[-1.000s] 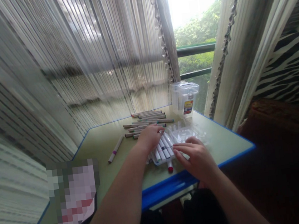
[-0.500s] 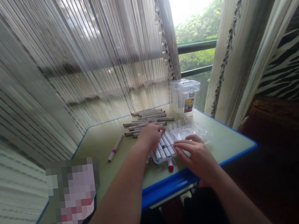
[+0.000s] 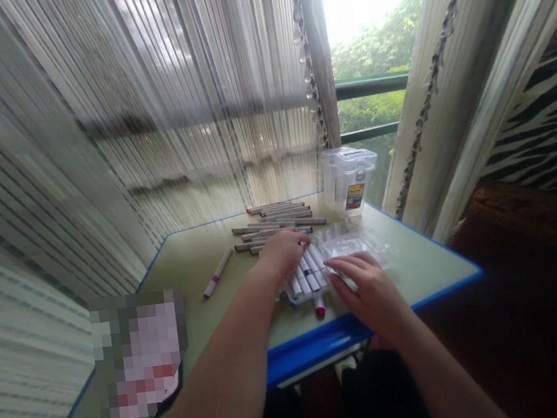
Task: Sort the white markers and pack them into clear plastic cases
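A clear plastic marker tray (image 3: 358, 245) lies near the front edge of the green table (image 3: 190, 273), with several white markers (image 3: 306, 276) lined up in it. My left hand (image 3: 283, 252) rests flat on the upper ends of those markers, fingers stretched out. My right hand (image 3: 371, 289) lies beside it on the tray's right part, fingers extended and touching a marker. One red-capped marker (image 3: 319, 307) sticks out of the tray toward me.
More markers (image 3: 280, 219) lie in rows behind the tray, and one purple-banded marker (image 3: 217, 274) lies alone at the left. A clear lidded box (image 3: 350, 177) stands at the back by the window. Curtains hang close on the left. A blurred-out item (image 3: 140, 365) sits front left.
My right hand has slid slightly up and left along the tray. The left hand stays on the markers. The view shifted a little.
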`<state>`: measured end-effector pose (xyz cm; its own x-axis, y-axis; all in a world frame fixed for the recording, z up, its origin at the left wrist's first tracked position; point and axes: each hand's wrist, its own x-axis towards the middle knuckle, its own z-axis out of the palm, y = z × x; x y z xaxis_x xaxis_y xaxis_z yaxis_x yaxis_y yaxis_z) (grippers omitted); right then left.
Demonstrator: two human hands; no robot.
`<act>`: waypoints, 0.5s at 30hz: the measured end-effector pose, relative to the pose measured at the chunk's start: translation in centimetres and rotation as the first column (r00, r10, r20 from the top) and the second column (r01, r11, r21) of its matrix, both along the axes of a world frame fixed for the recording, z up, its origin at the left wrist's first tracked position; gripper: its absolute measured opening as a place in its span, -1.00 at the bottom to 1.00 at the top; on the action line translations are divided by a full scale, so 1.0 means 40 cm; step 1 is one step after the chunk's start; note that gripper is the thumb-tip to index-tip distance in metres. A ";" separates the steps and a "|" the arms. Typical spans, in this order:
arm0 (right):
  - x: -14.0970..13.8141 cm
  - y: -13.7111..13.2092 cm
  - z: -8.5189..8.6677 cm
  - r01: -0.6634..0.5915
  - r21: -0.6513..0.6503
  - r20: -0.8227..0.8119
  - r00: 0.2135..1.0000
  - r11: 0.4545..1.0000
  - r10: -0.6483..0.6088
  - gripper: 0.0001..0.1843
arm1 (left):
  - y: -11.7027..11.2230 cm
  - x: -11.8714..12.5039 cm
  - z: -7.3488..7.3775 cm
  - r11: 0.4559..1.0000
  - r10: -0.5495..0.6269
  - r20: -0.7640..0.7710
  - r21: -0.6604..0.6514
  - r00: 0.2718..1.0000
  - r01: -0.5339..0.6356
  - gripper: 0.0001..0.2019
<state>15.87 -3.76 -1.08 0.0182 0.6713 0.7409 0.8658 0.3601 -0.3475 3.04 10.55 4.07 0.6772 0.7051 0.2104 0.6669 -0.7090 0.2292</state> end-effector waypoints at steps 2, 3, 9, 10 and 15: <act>0.002 0.000 0.000 -0.011 0.009 0.010 1.000 1.000 0.011 -0.74 | -0.004 -0.001 0.003 1.000 0.016 0.005 -0.003 1.000 -0.016 -0.66; 0.002 -0.001 0.000 -0.009 0.011 0.015 1.000 1.000 0.009 -0.75 | -0.006 -0.001 0.004 1.000 0.024 0.011 -0.004 1.000 -0.024 -0.63; 0.001 -0.003 -0.001 0.012 0.009 0.013 1.000 1.000 -0.012 -0.79 | -0.012 -0.002 0.006 0.999 0.031 0.036 -0.012 0.999 -0.030 -0.55; 0.000 -0.003 -0.001 0.012 0.012 0.012 1.000 1.000 -0.012 -0.79 | -0.012 -0.002 0.006 0.999 0.030 0.040 -0.015 0.999 -0.029 -0.54; 0.000 -0.005 -0.005 0.017 0.019 0.030 0.999 1.000 -0.017 -0.79 | -0.012 -0.003 0.006 1.000 0.018 0.037 0.009 0.999 -0.018 -0.52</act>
<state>15.89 -3.96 -1.27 0.0069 0.6569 0.7540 0.8819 0.3514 -0.3142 2.91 10.08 4.32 0.6561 0.7148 0.2418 0.6707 -0.6993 0.2472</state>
